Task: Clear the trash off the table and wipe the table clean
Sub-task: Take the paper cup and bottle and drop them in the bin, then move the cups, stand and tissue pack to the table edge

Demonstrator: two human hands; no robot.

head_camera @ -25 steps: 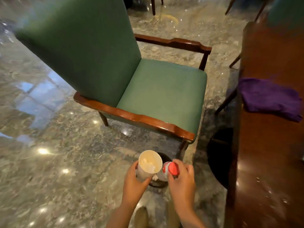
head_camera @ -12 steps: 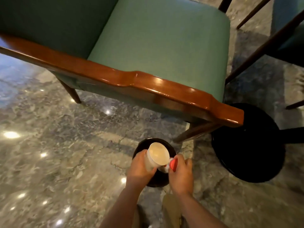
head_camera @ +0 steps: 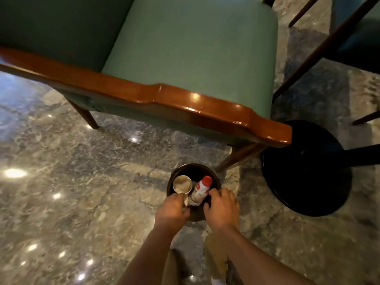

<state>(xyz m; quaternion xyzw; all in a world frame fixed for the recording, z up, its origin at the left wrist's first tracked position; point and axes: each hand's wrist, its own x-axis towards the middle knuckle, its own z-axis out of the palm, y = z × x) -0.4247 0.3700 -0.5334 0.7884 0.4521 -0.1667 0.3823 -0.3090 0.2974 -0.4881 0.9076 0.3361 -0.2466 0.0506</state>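
Head view: I see the cup (head_camera: pixel 182 184) and bottle (head_camera: pixel 201 190) inside the bin (head_camera: pixel 214 179) on the floor (head_camera: pixel 82 182), below the chair (head_camera: pixel 185 58). Left hand (head_camera: pixel 171 210) fingers curl at the cup's rim; whether they clamp it, I cannot tell. Right hand (head_camera: pixel 222 206) fingers curl beside the bottle, grip unclear.

Marble floor (head_camera: pixel 82 182): dark bin (head_camera: pixel 213 177), chair (head_camera: pixel 185 58), black base (head_camera: pixel 308 171).

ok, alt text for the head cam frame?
Two hands over a small dark bin on a marble floor: left hand at a paper cup, right hand beside a red-capped bottle, both inside the bin. A green chair stands behind.
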